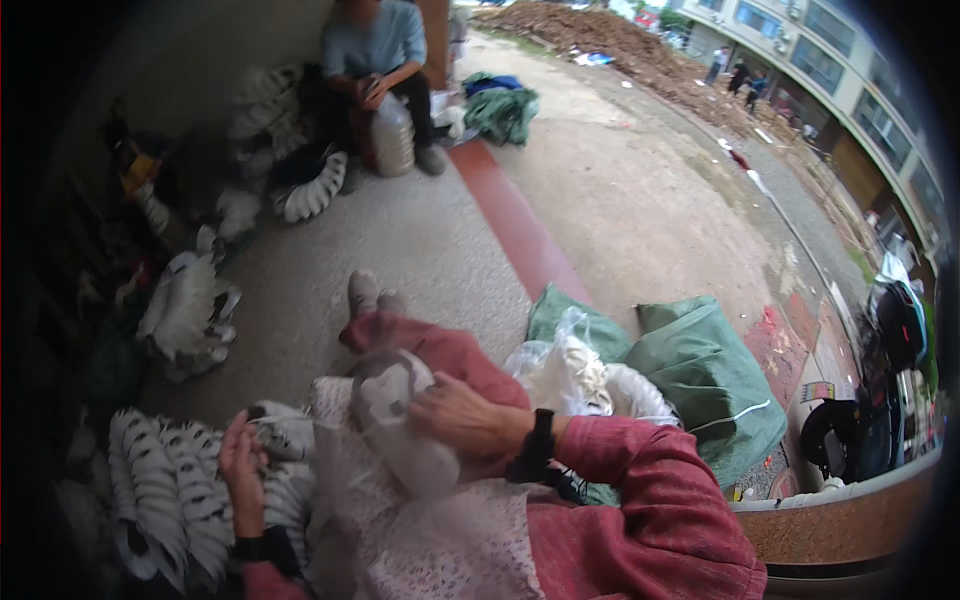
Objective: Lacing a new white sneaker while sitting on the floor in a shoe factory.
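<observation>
A white and grey shoe upper, blurred by motion, lies over my lap. My right hand is closed on its right side, with a dark band round the wrist. At the left, my left hand has its fingers curled at the edge of another white shoe upper. Stacks of nested white shoe uppers with dark marks lie beside and below that hand. A pale patterned apron covers my lap, above my dark red trousers.
Green sacks and a clear plastic bag of white pieces stand at my right. More white uppers lie on the floor at the left. Farther off sits a person beside a large translucent bottle. A dirt mound rises outside.
</observation>
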Demonstrator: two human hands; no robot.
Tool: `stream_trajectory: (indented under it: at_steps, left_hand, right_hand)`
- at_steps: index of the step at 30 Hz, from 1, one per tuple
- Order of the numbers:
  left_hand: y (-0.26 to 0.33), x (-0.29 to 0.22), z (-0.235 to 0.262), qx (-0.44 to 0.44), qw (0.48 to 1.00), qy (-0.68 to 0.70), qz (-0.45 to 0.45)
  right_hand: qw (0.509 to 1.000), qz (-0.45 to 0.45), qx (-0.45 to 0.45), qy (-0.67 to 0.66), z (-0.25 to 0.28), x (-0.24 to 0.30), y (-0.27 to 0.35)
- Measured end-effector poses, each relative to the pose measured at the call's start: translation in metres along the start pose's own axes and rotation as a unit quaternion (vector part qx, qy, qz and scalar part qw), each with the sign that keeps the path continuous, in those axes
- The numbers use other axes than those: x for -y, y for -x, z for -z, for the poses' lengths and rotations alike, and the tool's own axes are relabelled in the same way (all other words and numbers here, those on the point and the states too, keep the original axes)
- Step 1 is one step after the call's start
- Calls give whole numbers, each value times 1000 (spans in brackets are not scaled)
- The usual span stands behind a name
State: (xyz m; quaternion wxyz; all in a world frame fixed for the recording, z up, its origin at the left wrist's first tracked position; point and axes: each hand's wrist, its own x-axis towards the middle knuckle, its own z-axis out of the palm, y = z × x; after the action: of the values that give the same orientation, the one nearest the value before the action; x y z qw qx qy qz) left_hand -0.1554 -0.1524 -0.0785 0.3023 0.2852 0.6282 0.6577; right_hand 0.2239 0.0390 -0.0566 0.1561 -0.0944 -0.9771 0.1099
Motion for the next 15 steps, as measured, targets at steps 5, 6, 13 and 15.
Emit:
stream_trajectory:
  at_steps: [5, 6, 13, 15]
  left_hand:
    - [36, -10, -85, 168, 985, -41, -13]
    - [38, -5, -91, 197, 978, -26, -67]
    - [56, -3, -116, 227, 970, -85, 12]
    - [62, 0, -122, 252, 964, -77, 16]
  right_hand:
    - [997, -60, -40, -8, 9, 15, 7]
    - [997, -64, -39, -18, 2, 13, 6]
    - [964, -136, 13, -229, 7, 21, 1]
    - [932, -144, 19, -333, 6, 16, 6]
